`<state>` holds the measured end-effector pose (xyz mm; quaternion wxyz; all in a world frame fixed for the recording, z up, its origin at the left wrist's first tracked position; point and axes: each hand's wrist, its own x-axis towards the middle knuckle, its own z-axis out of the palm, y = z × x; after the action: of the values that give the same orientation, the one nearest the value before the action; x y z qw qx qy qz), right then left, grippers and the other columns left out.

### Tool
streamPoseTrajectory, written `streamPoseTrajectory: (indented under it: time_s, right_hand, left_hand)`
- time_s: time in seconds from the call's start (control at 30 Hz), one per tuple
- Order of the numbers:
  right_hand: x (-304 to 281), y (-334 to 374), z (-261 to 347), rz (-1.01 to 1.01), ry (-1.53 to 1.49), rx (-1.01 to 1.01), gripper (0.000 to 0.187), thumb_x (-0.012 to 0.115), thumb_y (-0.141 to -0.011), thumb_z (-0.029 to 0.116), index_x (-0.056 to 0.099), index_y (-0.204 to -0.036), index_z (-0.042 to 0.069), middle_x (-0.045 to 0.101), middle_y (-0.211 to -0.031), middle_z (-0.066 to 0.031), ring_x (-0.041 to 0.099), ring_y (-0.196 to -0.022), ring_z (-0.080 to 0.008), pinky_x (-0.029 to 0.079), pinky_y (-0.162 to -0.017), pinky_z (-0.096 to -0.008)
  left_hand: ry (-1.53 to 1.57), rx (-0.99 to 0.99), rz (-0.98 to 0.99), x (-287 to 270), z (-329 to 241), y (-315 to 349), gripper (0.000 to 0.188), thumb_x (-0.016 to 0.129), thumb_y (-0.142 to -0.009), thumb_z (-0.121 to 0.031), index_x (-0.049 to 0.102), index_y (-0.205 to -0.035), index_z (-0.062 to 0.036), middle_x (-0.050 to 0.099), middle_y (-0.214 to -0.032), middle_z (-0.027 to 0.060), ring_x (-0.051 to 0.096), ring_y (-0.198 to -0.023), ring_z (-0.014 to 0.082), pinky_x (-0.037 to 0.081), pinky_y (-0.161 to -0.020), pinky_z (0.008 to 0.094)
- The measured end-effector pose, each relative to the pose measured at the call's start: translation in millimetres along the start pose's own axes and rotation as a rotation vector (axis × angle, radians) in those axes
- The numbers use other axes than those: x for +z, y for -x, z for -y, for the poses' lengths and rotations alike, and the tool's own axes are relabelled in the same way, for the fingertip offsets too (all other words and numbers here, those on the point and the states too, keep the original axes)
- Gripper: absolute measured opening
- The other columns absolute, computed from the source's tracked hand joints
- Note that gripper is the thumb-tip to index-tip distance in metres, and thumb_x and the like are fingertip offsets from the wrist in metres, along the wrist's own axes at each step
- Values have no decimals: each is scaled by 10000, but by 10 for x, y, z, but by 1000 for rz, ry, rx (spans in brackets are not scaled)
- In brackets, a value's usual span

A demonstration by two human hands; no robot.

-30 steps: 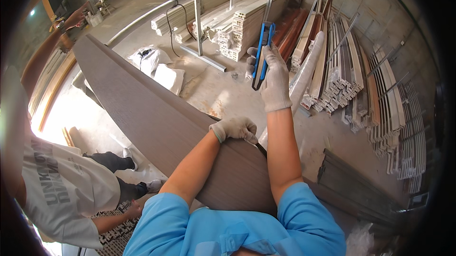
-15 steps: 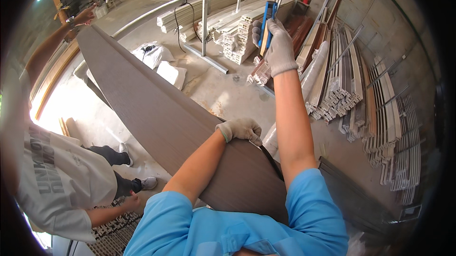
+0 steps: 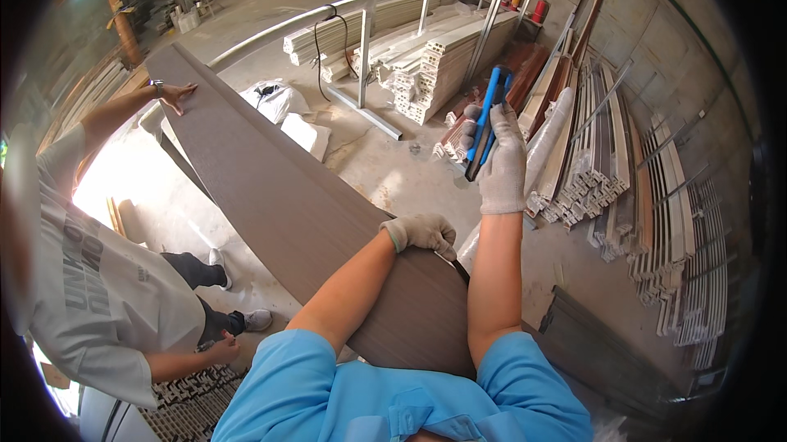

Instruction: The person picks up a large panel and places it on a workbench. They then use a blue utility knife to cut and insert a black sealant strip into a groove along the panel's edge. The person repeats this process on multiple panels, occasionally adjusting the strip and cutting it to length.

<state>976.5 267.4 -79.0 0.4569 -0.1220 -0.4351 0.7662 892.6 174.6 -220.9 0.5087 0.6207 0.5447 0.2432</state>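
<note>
A long brown wood-grain panel [image 3: 279,184] stretches from my body toward the far left. At its right edge my gloved left hand [image 3: 423,234] is closed, pinching a thin dark strip [image 3: 461,270] that runs along that edge; the fingertips are partly hidden. Held up beyond the panel's right side, my gloved right hand [image 3: 502,162] wraps around a blue and black utility knife [image 3: 490,118]. The knife stands tilted, apart from the panel. I cannot make out whether its blade is out.
At the left, a co-worker in a pale shirt [image 3: 98,278] rests a hand [image 3: 175,96] on the panel's far end. Stacked white profiles [image 3: 426,65] lie beyond, and bundled profiles [image 3: 582,172] line the right wall. A white sack [image 3: 275,100] sits on the floor.
My right hand has come down and nearer with the utility knife. The co-worker's raised hand has lowered onto the panel's far end. My left hand stays at the panel's edge.
</note>
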Motion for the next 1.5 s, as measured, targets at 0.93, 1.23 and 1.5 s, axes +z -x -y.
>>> streamPoseTrajectory:
  time_s: [0.93,1.23,1.5]
  right_hand:
    - [-20,46,196,15,6,-78,287,496,-1059,185,505,-1317,59,654,-926,-88,652,-748,-144,549,-632,-268]
    - [-7,29,183,-2,9,-46,213,484,-1064,208,523,-1244,101,660,-919,-67,646,-723,-132,535,-592,-272]
    - [8,18,170,14,12,-50,173,500,-1056,222,539,-1192,123,671,-897,-51,635,-667,-121,495,-523,-240]
  left_hand:
    - [-36,-40,15,-19,-71,48,266,812,-832,-287,727,-851,-36,695,-725,44,637,-689,134,489,-619,314]
    - [-62,-44,8,-2,-4,-3,252,808,-844,-267,724,-849,-29,689,-721,38,621,-678,118,481,-616,302]
    - [-38,-34,19,-21,-17,13,239,809,-851,-253,714,-843,-34,681,-727,16,616,-691,104,481,-627,296]
